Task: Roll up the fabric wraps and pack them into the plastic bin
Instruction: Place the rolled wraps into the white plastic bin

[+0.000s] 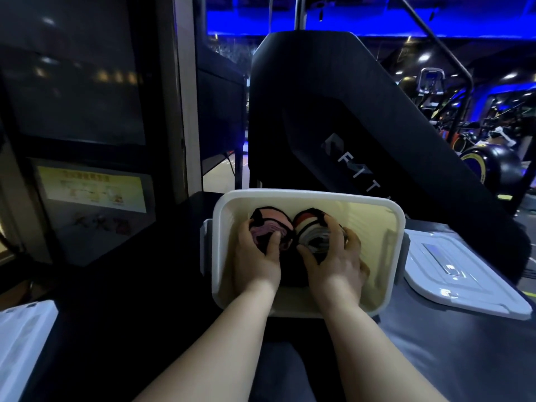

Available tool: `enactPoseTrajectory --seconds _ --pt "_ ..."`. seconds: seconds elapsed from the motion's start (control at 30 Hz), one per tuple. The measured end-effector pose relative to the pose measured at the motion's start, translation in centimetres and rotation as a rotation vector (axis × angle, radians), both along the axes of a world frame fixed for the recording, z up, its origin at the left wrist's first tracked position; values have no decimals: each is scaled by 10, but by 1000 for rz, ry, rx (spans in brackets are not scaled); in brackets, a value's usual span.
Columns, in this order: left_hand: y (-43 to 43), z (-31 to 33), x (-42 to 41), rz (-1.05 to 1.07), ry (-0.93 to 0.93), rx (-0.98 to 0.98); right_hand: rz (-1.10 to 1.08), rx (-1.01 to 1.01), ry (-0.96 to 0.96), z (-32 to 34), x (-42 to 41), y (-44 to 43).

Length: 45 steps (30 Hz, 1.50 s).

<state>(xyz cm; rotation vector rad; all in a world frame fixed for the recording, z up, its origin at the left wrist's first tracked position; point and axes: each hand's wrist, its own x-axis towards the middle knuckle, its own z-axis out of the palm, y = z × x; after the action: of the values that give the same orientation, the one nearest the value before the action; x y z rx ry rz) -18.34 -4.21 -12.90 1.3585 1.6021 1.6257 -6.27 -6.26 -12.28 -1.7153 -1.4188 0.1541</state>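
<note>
A cream-white plastic bin (307, 193) with rounded corners, a thick rim and grey latches on its two short sides sits on the dark worktop (139, 300). Both hands reach down into it.

Two rolled wraps lie side by side in the far middle of the bin. They touch each other, and their coiled ends face up. The pink roll (271, 220) on the left shows tight layers of pink and mauve, a salmon outer band at its far side and a black edge round it. The white roll (310, 227) on the right is wound in white and grey layers, with a red and a cream band at its far side and the same black edging.

The left hand (256, 256) grips the pink roll, with fingers curled round its left side and the thumb pressed on the coiled face. The right hand (338, 262) grips the white roll the same way, with the thumb on the near left of the coil and the fingers wrapped over its right side.

Something dark (293, 274) lies in the bin between the wrists, just near of the rolls. What it is cannot be told.

A white lid (464, 285) lies flat on the worktop just right of the bin. Behind the bin rises a black machine (348, 117) with pale lettering on its slanted side.
</note>
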Motion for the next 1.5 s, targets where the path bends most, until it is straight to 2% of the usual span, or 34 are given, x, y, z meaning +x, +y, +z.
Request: enactPoseTrajectory --seconds 0.2,0.4,0.53,0.63,0.73,0.87,1.33,1.5 --pt "0 -6 -5 -96 -41 3 -9 -4 72 -4 3 3" --pt "3 -6 -1 -31 -8 -5 -15 -17 24 -3 2 2" --pt "-4 -5 -1 8 53 3 10 2 54 -2 2 -2" --pt "-7 -1 -2 39 179 75 52 32 67 0 6 -4" --pt "-8 4 -1 -23 296 14 101 4 40 1 11 -2" --pt "-10 12 -2 -74 305 -75 118 -6 42 1 15 0" --pt "-4 9 -3 -101 361 -63 108 116 30 1 17 1" --pt "-4 7 -2 -89 383 -60 86 91 53 0 15 4"
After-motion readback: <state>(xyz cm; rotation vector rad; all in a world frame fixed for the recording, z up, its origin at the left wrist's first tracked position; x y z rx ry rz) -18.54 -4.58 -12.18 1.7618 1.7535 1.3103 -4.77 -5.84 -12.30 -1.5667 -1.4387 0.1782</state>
